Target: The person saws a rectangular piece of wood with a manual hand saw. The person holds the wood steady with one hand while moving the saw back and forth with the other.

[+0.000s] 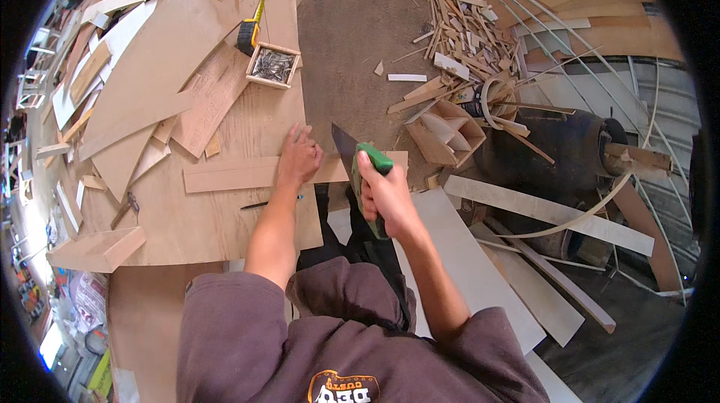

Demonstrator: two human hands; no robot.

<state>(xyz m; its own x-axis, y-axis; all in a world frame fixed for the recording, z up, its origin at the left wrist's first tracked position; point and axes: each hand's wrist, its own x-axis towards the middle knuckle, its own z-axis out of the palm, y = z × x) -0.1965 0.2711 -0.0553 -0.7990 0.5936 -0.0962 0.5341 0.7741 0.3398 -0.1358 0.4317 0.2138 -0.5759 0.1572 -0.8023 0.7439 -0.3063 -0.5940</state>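
A long light-brown wooden board (232,175) lies across the right edge of the worktable, its right end sticking out past it. My left hand (300,157) bears down on this board near the table edge, fingers bent over its far side. In my right hand (386,194) is a handsaw (346,144) with a green handle, my fingers closed around the grip. The saw's dark blade points up and away, across the overhanging part of the board; whether its teeth touch the wood cannot be made out. A thin dark pencil-like stick (255,206) lies just below the board.
On the worktable (161,208) are a small box of nails (274,65), a yellow tape measure (248,35), a hammer (124,210) and many wood sheets. Offcuts (457,28) pile up at the far right, near a dark cylindrical tank (540,152). Long panels (469,253) lean beside my right arm.
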